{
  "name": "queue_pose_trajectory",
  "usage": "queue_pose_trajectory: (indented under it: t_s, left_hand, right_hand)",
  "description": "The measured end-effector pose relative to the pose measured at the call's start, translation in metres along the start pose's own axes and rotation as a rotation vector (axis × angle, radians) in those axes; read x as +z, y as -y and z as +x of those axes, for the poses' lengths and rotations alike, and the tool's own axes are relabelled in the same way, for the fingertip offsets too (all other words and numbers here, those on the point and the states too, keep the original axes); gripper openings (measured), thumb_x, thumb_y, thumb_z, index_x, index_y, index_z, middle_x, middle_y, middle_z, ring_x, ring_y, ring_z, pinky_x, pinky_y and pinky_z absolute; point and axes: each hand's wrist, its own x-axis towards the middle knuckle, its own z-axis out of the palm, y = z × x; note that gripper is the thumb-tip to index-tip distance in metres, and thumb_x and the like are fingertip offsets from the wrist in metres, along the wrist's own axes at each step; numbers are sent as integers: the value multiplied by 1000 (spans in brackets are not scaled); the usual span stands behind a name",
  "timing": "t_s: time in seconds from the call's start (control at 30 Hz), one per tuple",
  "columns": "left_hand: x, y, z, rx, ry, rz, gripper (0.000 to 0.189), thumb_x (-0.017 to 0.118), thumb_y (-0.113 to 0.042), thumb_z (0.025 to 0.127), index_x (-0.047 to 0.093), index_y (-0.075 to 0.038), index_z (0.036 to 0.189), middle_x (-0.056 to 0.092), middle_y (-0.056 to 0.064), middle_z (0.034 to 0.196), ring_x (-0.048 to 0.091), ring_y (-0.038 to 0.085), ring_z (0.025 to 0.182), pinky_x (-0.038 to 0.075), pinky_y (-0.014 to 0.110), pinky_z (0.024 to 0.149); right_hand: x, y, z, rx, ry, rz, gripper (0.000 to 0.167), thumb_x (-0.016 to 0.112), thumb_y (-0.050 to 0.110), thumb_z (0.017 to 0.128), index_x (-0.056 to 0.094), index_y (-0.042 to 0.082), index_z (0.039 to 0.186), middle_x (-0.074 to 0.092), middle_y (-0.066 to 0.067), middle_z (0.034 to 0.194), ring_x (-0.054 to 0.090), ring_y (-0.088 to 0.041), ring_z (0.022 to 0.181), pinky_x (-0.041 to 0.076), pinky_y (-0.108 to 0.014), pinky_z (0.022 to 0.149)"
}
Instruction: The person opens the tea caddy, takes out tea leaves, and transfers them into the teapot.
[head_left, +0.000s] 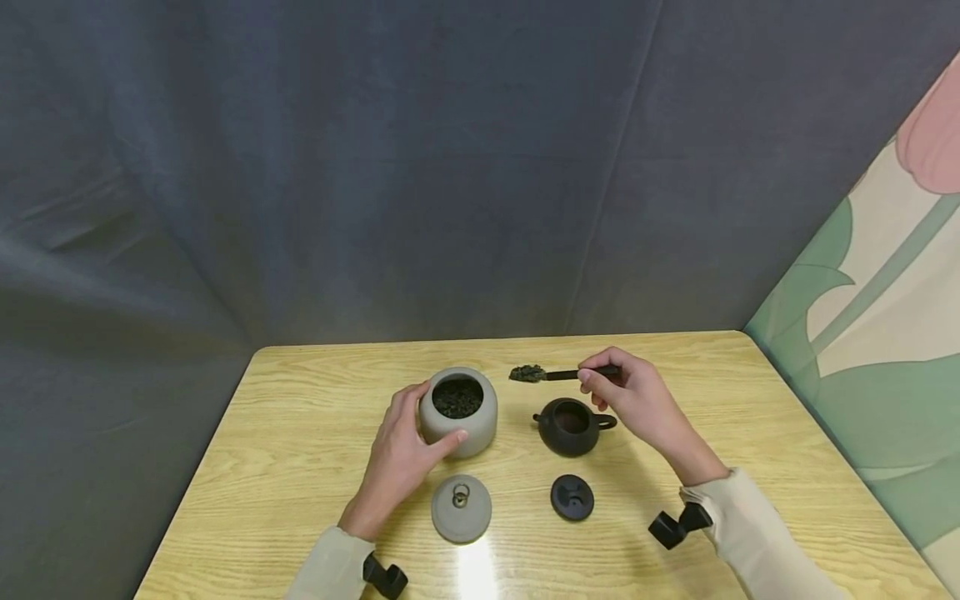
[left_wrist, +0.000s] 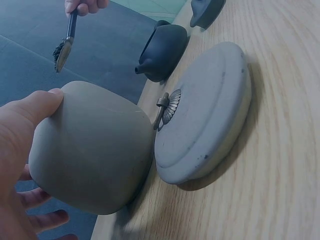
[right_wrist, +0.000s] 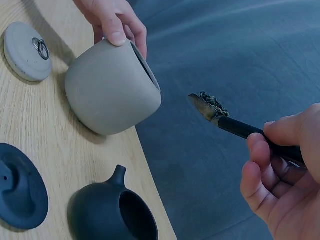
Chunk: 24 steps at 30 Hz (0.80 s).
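Observation:
In the head view my left hand point(head_left: 405, 450) holds a round grey jar point(head_left: 480, 425) from its left side, thumb at the front and fingers round the far side. Dark dried tea leaves point(head_left: 459, 398) show inside its mouth. My right hand point(head_left: 633, 396) pinches the black handle of a small tea scoop point(right_wrist: 240, 127), level in the air with its tip pointing left. A heap of tea leaves point(head_left: 528, 373) lies on the scoop's metal end. Below the scoop stands a dark teapot point(head_left: 558, 437), uncovered, with its spout to the left and handle to the right.
The jar's grey lid point(head_left: 461, 521), with a metal ring on top, lies on the wooden table point(head_left: 300, 433) in front of the jar. To its right lies the dark teapot lid point(head_left: 572, 498). A dark curtain point(head_left: 450, 167) hangs behind the table, and a flower-patterned cloth point(head_left: 885, 400) hangs at the right.

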Motion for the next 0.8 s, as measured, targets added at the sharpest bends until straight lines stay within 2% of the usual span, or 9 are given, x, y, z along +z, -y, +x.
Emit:
queue_pose_trajectory:
  t_s: [0.37, 0.6, 0.8]
  left_hand:
    - [0, 0, -1, 9, -5, 6, 96, 87, -56, 85, 42, -19, 162, 43, 8, 165, 49, 36, 149, 46, 62, 116]
    - [-1, -1, -1, 0, 5, 6, 97, 86, -57, 85, 41, -20, 163, 42, 7, 167, 49, 37, 150, 45, 62, 115]
    - [-1, 1, -1, -2, 8, 2, 98, 86, -59, 85, 40, -21, 163, 41, 7, 167, 48, 36, 150, 45, 62, 116]
  right_hand:
    - [-13, -13, -14, 17, -57, -14, 24, 66, 18, 107, 69, -2, 119, 72, -16, 96, 66, -15, 71, 57, -27, 65]
    - [-18, -26, -25, 35, -102, -29, 24, 66, 17, 107, 68, -3, 121, 73, -9, 94, 65, -13, 70, 56, -26, 64]
    - [-24, -39, -35, 37, -131, -50, 24, 65, 18, 108, 68, -3, 118, 73, -8, 92, 65, -13, 69, 57, -27, 64]
